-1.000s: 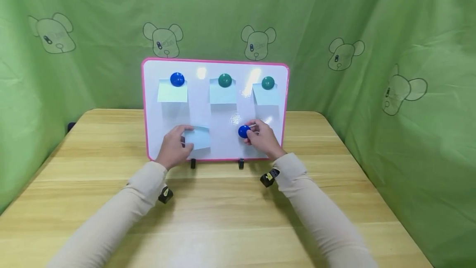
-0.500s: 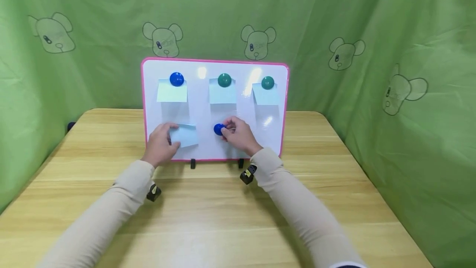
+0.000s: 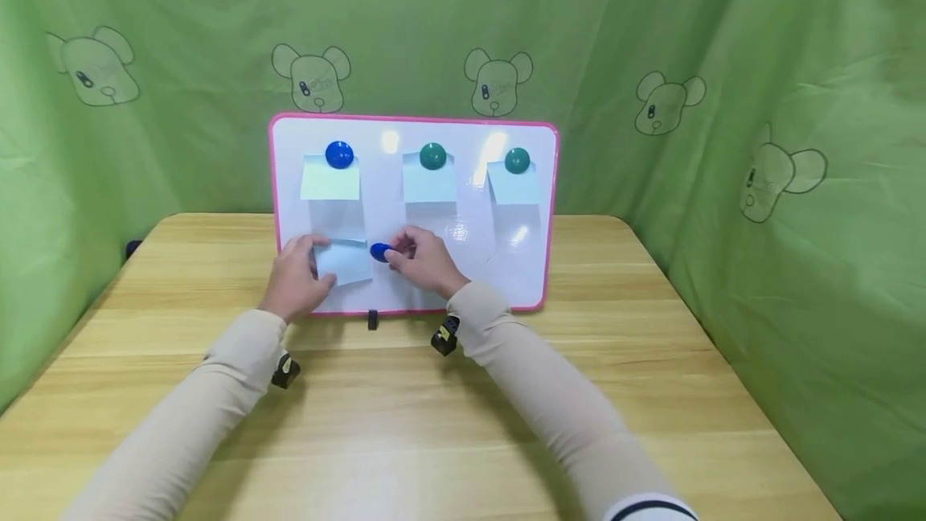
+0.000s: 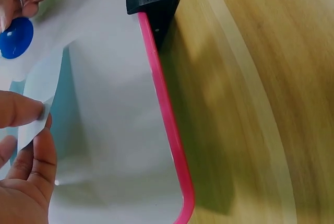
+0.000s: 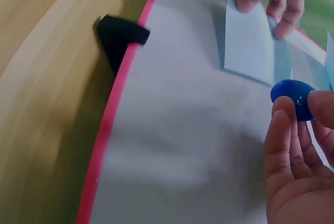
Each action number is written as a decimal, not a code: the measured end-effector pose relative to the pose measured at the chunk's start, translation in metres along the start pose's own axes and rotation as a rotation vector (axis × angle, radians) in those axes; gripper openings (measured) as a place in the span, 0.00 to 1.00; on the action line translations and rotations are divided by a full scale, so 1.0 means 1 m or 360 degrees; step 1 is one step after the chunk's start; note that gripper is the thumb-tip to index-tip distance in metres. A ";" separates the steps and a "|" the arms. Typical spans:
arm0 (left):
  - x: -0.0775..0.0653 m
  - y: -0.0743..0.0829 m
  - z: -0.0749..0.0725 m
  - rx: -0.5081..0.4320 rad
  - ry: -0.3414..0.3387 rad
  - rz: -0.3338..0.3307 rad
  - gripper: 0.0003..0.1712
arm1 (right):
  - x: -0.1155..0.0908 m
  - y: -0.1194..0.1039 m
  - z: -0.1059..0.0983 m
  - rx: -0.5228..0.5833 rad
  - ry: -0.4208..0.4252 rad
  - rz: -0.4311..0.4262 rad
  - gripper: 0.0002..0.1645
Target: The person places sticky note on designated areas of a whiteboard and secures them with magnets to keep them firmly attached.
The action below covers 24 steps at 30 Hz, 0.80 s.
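A whiteboard (image 3: 463, 264) with a pink frame stands upright on the table. My left hand (image 3: 295, 278) pinches a light blue paper note (image 3: 346, 262) by its left side, in front of the board's lower left. In the left wrist view the note (image 4: 44, 80) stands a little off the board, between thumb and fingers. My right hand (image 3: 427, 260) pinches a round blue magnet (image 3: 381, 252) just right of the note. The right wrist view shows that magnet (image 5: 293, 97) between thumb and fingertips, near the note's edge.
Along the board's top, a blue magnet (image 3: 339, 154) and two green magnets, one in the middle (image 3: 432, 156) and one at right (image 3: 517, 160), each hold a paper note. A black stand foot (image 3: 372, 319) grips the lower frame. A green curtain (image 3: 405, 22) surrounds the wooden table (image 3: 405, 424).
Both hands have moved left across the board, the left with the paper note and the right with the blue magnet. The magnet is now much closer to the note.
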<state>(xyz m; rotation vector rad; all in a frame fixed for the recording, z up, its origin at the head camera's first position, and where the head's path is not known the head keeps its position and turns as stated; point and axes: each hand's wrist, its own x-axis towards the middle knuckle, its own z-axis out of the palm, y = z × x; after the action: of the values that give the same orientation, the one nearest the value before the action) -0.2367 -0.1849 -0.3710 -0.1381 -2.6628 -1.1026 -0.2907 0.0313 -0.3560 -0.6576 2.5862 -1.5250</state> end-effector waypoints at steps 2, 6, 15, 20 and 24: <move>0.000 0.001 -0.002 0.0002 0.0006 0.0008 0.30 | 0.002 -0.004 0.006 0.0008 -0.0020 -0.0022 0.04; 0.000 0.003 -0.004 0.0022 0.0025 0.0018 0.30 | 0.007 -0.010 0.016 0.0000 -0.0040 -0.0071 0.05; 0.001 -0.001 -0.006 0.0036 0.0047 0.0044 0.31 | 0.016 -0.024 0.041 -0.0089 0.0123 -0.0139 0.05; 0.000 -0.003 -0.005 0.0021 0.0056 0.0062 0.32 | 0.020 -0.027 0.051 -0.0165 0.0283 -0.0171 0.05; 0.000 -0.004 -0.004 0.0010 0.0072 0.0066 0.32 | 0.022 -0.028 0.056 -0.0140 0.0360 -0.0147 0.06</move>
<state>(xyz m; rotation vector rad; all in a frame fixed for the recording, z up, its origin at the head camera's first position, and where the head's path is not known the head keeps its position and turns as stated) -0.2362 -0.1903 -0.3707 -0.1643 -2.6115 -1.0715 -0.2866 -0.0354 -0.3569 -0.6564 2.8404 -1.6066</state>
